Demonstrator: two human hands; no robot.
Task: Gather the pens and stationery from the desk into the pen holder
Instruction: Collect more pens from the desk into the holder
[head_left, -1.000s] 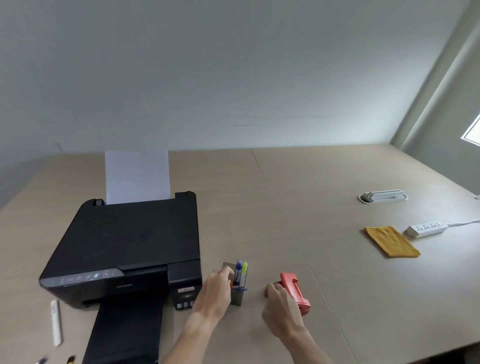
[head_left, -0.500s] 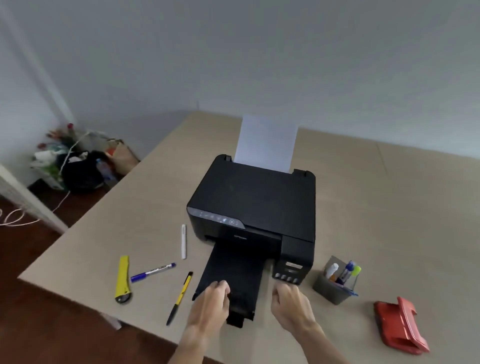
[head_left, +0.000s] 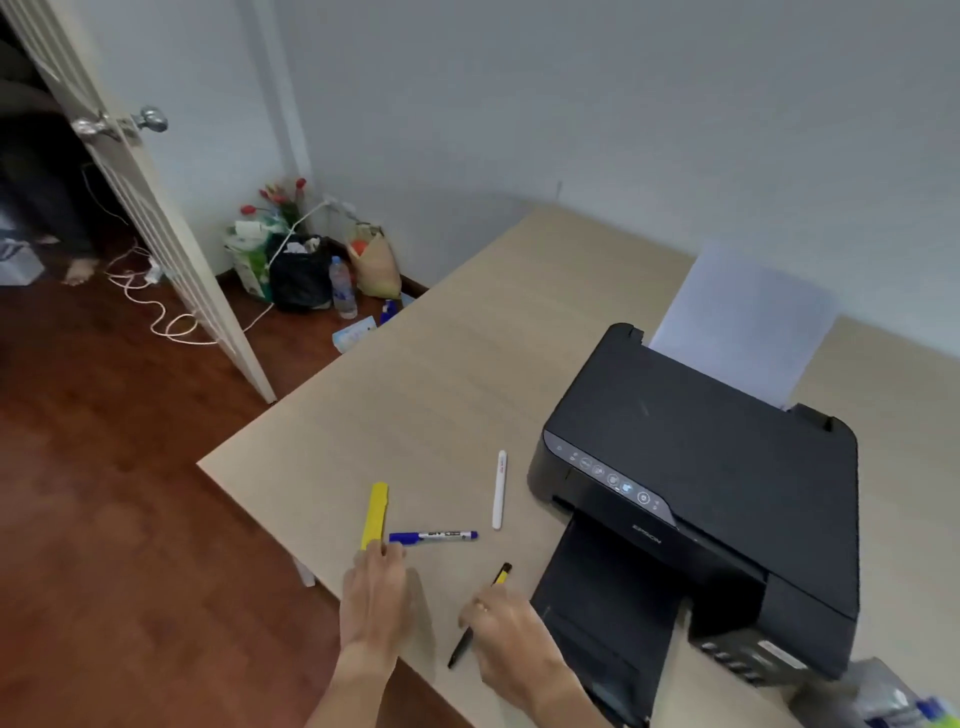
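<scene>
A yellow utility knife (head_left: 374, 512), a blue marker (head_left: 434, 535), a white pen (head_left: 499, 489) and a yellow and black pen (head_left: 503, 573) lie near the desk's left corner. My left hand (head_left: 376, 597) is stretched out flat, its fingertips covering the knife's near end. My right hand (head_left: 511, 639) is curled over the middle of the yellow and black pen, whose two ends stick out past the fingers. The grey pen holder (head_left: 878, 693) is blurred at the bottom right corner, with markers in it.
A black printer (head_left: 701, 483) with its output tray extended and paper in the back stands right of the pens. The desk edge (head_left: 249, 499) runs close to my left hand. Bags, a bottle and a door are on the floor side, far left.
The view swung left from the pen holder and the red hole punch to the desk's left corner. Both hands moved from the printer tray to the knife and the yellow and black pen.
</scene>
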